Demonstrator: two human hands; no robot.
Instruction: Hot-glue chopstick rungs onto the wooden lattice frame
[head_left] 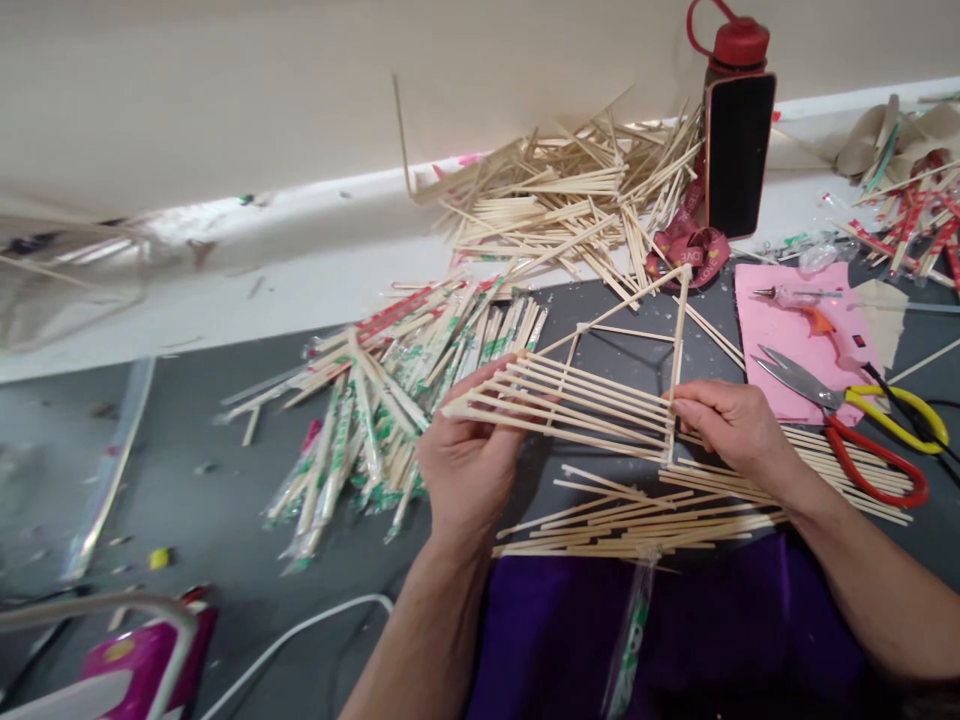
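Note:
Both hands hold up a frame of glued wooden sticks (592,395), several parallel sticks forming a panel with upright and slanted sticks above it. My left hand (469,460) grips the panel's left end, fingers wrapped round the sticks. At the right end, my right hand (727,425) pinches the corner by the upright stick. The frame hovers just above the dark grey table (187,470), over a loose layer of bare sticks (660,510).
A heap of wrapped chopsticks (375,400) lies to the left and a pile of bare sticks (562,200) at the back. A red-capped bottle (735,130), a glue gun (810,310) on a pink sheet (780,340), and red-and-yellow scissors (855,420) sit on the right. Purple cloth (675,630) lies nearest me.

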